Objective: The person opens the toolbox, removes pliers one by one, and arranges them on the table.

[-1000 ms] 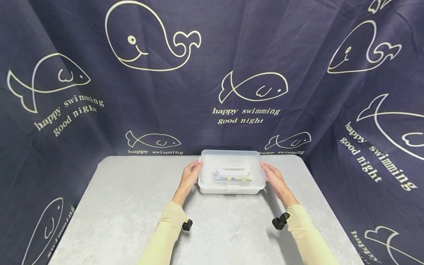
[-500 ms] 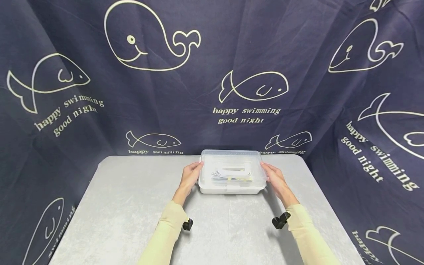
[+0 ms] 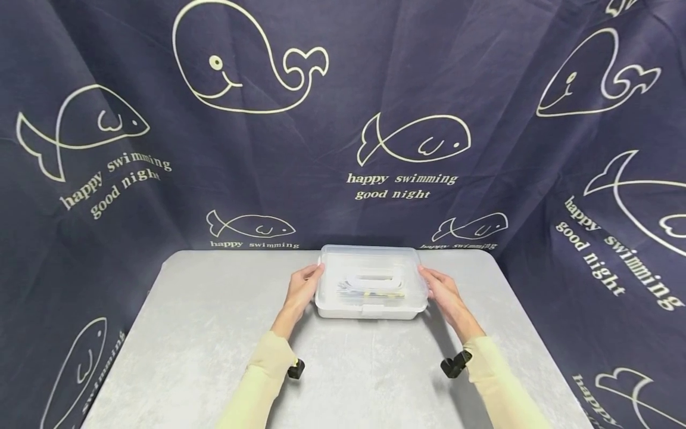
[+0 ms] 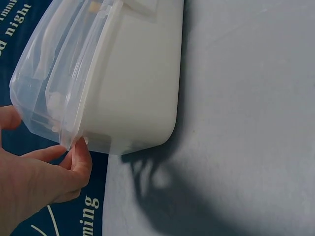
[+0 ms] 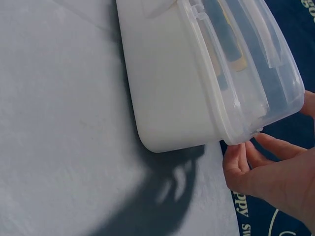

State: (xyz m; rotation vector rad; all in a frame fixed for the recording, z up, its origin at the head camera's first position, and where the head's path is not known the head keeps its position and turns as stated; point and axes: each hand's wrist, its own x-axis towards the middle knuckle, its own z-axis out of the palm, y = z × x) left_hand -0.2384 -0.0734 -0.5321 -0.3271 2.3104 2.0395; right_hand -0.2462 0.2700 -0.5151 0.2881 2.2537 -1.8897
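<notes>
The left hand point(image 3: 300, 292) and right hand point(image 3: 446, 297) pinch opposite ends of a white, rectangular plastic box with a translucent lid point(image 3: 372, 268), fingers bent against the lid's rim. The box lies between both grips; beneath them spreads a mottled grey table point(image 3: 214, 333), and beyond hangs navy whale-and-fish-printed fabric point(image 3: 300, 161).

The white box point(image 3: 370, 286), translucent lid point(image 3: 330, 271) closed, sits toward twelve o'clock on the counter point(image 3: 370, 369); its blurred contents point(image 3: 372, 294) seem layered.
</notes>
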